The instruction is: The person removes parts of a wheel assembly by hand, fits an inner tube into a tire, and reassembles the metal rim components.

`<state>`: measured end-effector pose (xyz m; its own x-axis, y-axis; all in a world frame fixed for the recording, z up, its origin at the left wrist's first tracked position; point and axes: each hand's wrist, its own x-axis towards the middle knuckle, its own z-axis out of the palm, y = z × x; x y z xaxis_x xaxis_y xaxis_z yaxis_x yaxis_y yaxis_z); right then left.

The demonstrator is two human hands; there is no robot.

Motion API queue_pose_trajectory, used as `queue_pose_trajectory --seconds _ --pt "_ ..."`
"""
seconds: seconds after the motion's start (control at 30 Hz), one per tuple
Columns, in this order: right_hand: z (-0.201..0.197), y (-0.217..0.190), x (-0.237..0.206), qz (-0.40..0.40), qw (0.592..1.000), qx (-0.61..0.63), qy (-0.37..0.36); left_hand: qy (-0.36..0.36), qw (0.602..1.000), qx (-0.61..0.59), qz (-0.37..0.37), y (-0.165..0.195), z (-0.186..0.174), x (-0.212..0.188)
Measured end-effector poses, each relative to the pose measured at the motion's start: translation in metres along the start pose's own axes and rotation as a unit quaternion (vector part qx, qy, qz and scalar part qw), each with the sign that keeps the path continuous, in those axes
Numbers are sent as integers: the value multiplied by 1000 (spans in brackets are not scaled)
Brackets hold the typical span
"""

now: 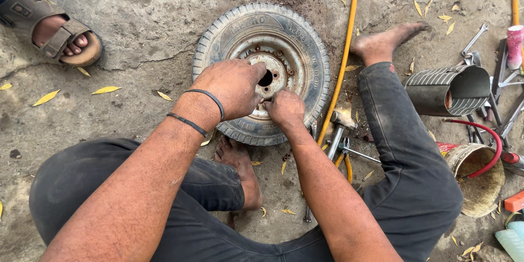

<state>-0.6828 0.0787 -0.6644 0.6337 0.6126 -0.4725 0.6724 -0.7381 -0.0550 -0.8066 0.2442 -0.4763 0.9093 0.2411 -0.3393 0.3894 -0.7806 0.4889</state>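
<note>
I am sitting on a cracked, dusty concrete floor (136, 27) scattered with yellow leaves, and a small wheel (261, 71) is lying flat in front of me, between my bare feet. My left hand (232, 87) is resting on its rusty rim (273, 71), fingers curled at the centre hole; whether they are pinching anything I cannot tell. My right hand (285, 108) is closing on the rim's near edge, its grip hidden. The tyre is sitting fully on the rim, so I judge the work is at an early stage. Right of the wheel a yellow hose (344, 60), a hammer (338, 128) and a bucket (480, 177) are lying; far left of it, someone's sandalled foot (57, 30) is standing.
</note>
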Motion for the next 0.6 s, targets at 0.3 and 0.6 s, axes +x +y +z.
queue_pose_trajectory --seconds 0.3,0.6 --pt "6 3 -4 -26 998 14 50 7 1000 -3 5 -2 0 0" --pt "5 4 -5 -35 998 12 53 10 1000 -6 1 -2 -1 -1"
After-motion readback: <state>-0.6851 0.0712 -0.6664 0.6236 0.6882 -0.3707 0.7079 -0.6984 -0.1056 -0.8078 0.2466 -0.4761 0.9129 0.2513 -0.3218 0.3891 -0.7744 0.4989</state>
